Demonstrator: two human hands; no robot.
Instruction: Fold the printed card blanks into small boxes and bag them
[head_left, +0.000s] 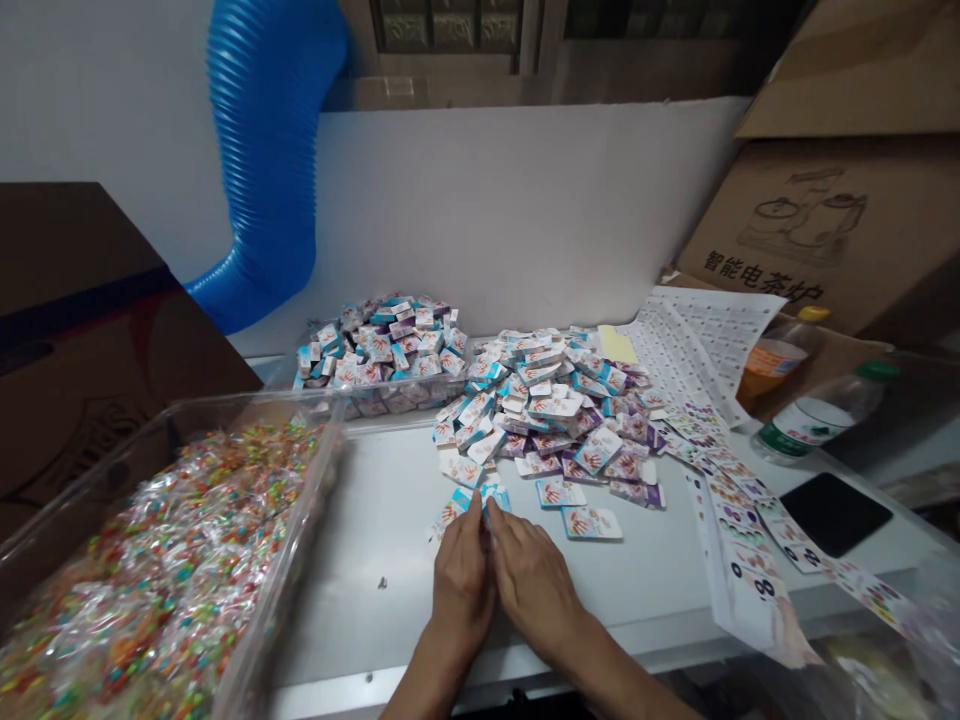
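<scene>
My left hand and my right hand meet above the front middle of the table, fingers closed and pressed toward each other. Whatever lies between them is hidden by the fingers. A small blue and white carton shows just beyond the fingertips; I cannot tell if they touch it. Left of it is another flat carton. Beyond my hands spreads a pile of flat printed cartons, with a loose carton in front. Farther left, a clear tray holds folded-up cartons.
A clear plastic bin full of colourful wrapped beads stands at left, beside a dark cardboard box. A blue hose hangs behind. At right are sticker sheets, a black phone-like slab, bottles and a cardboard box.
</scene>
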